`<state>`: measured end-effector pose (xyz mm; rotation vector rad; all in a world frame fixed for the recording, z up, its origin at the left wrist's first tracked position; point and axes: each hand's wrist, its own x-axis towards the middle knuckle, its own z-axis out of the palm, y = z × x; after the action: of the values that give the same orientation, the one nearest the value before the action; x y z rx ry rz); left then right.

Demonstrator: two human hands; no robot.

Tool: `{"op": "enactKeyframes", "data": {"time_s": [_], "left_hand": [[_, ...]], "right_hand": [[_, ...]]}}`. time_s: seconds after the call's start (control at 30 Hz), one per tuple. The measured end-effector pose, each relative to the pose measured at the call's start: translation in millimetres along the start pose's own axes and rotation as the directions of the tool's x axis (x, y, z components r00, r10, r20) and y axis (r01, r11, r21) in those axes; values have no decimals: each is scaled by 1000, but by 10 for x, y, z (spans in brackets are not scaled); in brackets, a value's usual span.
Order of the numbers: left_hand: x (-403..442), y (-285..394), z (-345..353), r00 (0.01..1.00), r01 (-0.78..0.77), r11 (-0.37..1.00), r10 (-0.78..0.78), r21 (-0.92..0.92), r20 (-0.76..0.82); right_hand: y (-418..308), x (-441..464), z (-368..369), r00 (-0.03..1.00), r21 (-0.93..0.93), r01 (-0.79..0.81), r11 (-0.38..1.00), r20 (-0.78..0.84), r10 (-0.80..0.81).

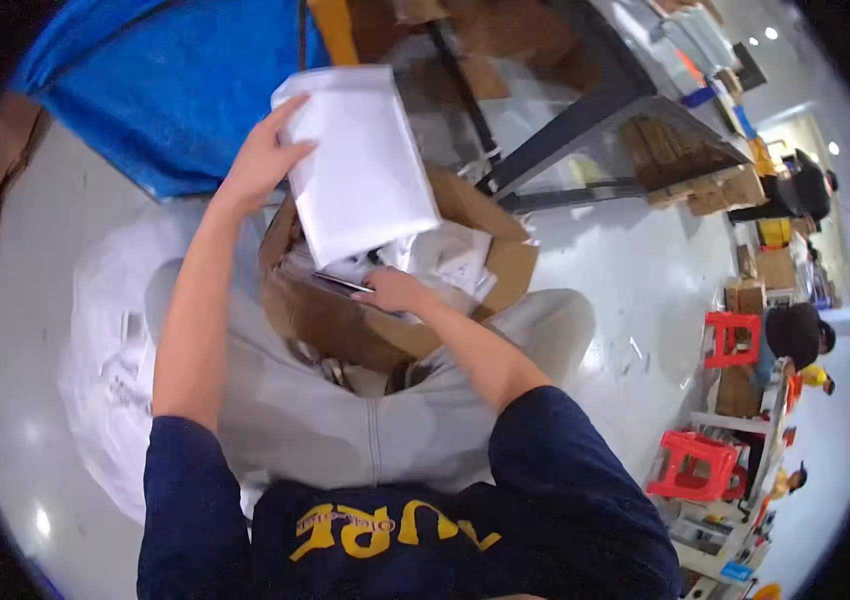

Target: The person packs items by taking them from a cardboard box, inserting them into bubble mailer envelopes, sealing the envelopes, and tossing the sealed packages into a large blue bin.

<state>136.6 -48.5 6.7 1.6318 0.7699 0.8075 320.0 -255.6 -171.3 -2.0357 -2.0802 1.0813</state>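
My left hand grips the left edge of a white mailing envelope, thumb on its face. The envelope is tilted above an open cardboard box that stands between my knees. Inside the box, my right hand is closed on a thin, dark, flat item with a pale edge; its kind is not clear. Crumpled white packages lie in the box to the right of that hand. The envelope covers part of the box's far side.
A blue sheet hangs at the far left. A dark-framed table stands beyond the box. White plastic bags lie on the floor at left. Red stools, stacked boxes and people are at the right.
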Motion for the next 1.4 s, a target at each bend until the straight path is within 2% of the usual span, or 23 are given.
{"op": "enactKeyframes", "data": {"time_s": [0.03,0.1,0.17,0.23,0.27,0.3,0.33,0.37,0.43,0.47,0.5,0.53,0.6,0.63,0.67,0.73,0.77,0.8,0.97,1.1,1.27,1.3,1.4], "left_hand": [[-20,-9,-46,1000,-26,1000,26,-3,8],[-45,-23,-136,997,-38,987,48,159,-55],[-57,53,-192,995,-25,993,37,115,-96],[-89,115,-287,983,26,999,-21,29,-182],[-89,136,-331,972,53,999,-54,-11,-228],[-67,121,-357,966,128,991,-131,-28,-221],[-45,96,-368,954,205,978,-210,-43,-214],[-36,36,-361,952,204,978,-208,-39,-225],[-64,-97,-319,995,46,942,-13,332,-101],[-89,-91,-237,999,-18,927,30,375,-25],[-98,-136,-89,996,-77,937,89,342,-18],[-142,-136,29,994,-105,932,102,346,27],[-204,-207,200,992,-113,906,76,408,105],[-170,-207,271,978,-120,884,26,453,209],[-185,-172,355,960,-175,870,46,461,276],[-236,-50,458,909,-245,895,78,374,409],[-256,-34,512,900,-147,951,14,273,436],[-269,-37,508,900,-134,951,0,278,436],[-202,26,614,825,-150,961,-8,232,565],[-333,155,651,881,-173,984,137,40,453],[-260,52,516,837,-142,966,0,217,548],[-245,29,494,837,-140,966,-1,217,547],[-201,-31,443,866,-186,968,81,166,493]], "right_hand": [[41,3,-153,1000,-10,-7,1000,-24,7],[172,-16,-536,979,-24,-80,997,-191,74],[312,-168,-961,932,-22,-148,989,-337,133],[112,-606,-1578,823,177,-145,973,-524,218],[36,-787,-1771,823,175,-139,975,-526,212],[-15,-937,-1930,762,537,117,836,-588,271],[25,-1052,-2052,713,761,382,525,-604,357],[174,-1079,-2102,657,717,575,395,-692,299],[310,-1118,-2239,481,583,801,137,-763,432],[281,-1146,-2314,380,542,779,315,-808,450],[282,-1137,-2373,284,494,725,480,-849,446],[339,-1065,-2369,210,456,733,505,-857,470],[447,-1035,-2281,194,398,701,592,-905,378],[478,-994,-2225,207,400,740,541,-901,382],[462,-952,-2181,212,394,776,492,-898,385],[337,-929,-2100,257,442,812,380,-857,447],[299,-920,-2082,258,442,844,303,-831,493],[292,-914,-2066,268,453,841,296,-823,500],[337,-972,-2080,161,408,860,305,-786,596],[325,-985,-2080,170,409,866,288,-782,600],[321,-922,-2034,238,496,798,342,-781,577],[310,-914,-2028,240,498,798,341,-781,577],[250,-896,-2011,240,504,735,454,-819,521]]}}
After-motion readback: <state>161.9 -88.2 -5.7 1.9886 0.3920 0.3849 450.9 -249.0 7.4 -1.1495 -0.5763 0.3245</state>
